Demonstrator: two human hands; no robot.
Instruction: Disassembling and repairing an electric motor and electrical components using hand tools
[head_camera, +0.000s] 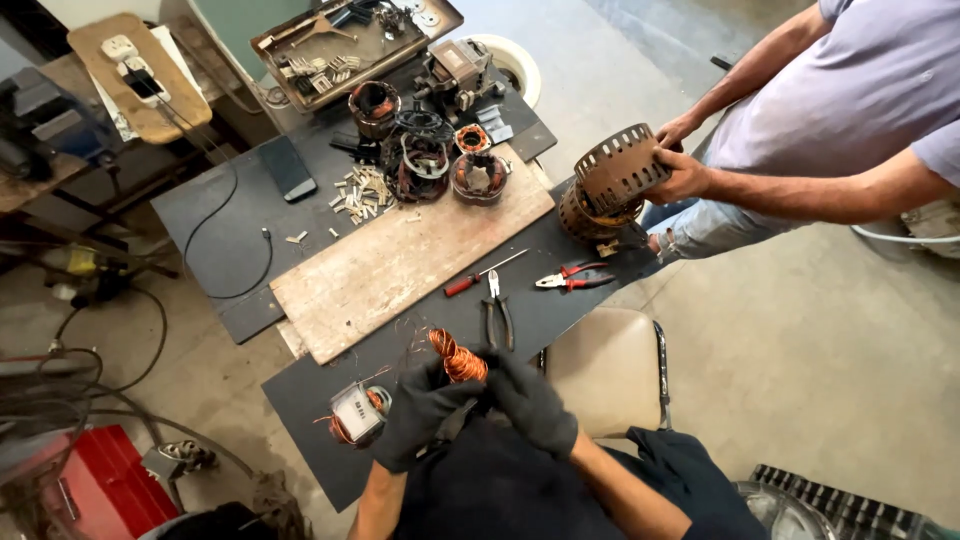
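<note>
While the dark desk (300, 210) is spread ahead of the fingers with a wooden board (400, 255), a co-worker's perforated metal housing (620, 165) is gripped well beyond them to the right. Just ahead of the fingers, black pliers (498, 320) are laid pointing away. The copper wire coil (458, 358) is pinched between both gloved hands, the left hand (420, 410) curled under it, the right hand (530, 400) closed beside, its long axis tilted away-left.

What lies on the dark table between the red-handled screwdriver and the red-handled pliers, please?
In the head view, a pair of dark-handled pliers lies between the screwdriver and the red-handled pliers, its jaws pointing up between them.
</note>
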